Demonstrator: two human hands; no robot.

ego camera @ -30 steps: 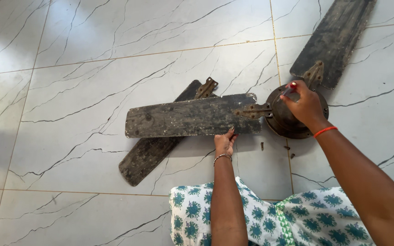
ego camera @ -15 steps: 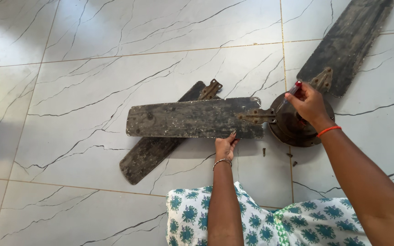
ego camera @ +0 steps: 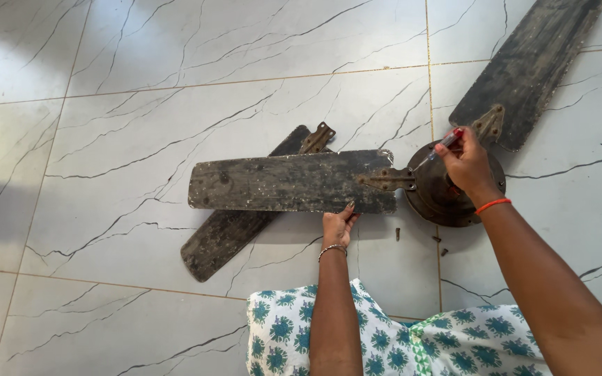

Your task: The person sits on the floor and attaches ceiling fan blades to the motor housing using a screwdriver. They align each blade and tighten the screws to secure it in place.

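A dirty ceiling fan lies on the marble floor. Its round motor hub (ego camera: 433, 198) carries one long dark blade (ego camera: 290, 182) pointing left and another blade (ego camera: 531, 63) reaching to the upper right. A third, detached blade (ego camera: 235, 226) lies under the left one. My right hand (ego camera: 468, 167) rests on the hub and grips a red-handled screwdriver (ego camera: 440, 147), its tip at the left blade's metal bracket (ego camera: 384, 179). My left hand (ego camera: 339, 224) holds the near edge of the left blade.
Several small loose screws (ego camera: 397, 234) lie on the white veined floor tiles (ego camera: 141, 111) just in front of the hub. My knees in white cloth with teal flowers (ego camera: 384, 341) fill the bottom edge.
The view has shifted slightly, so the fan sits a little lower and further right. Both hands keep their places on the blade and hub.
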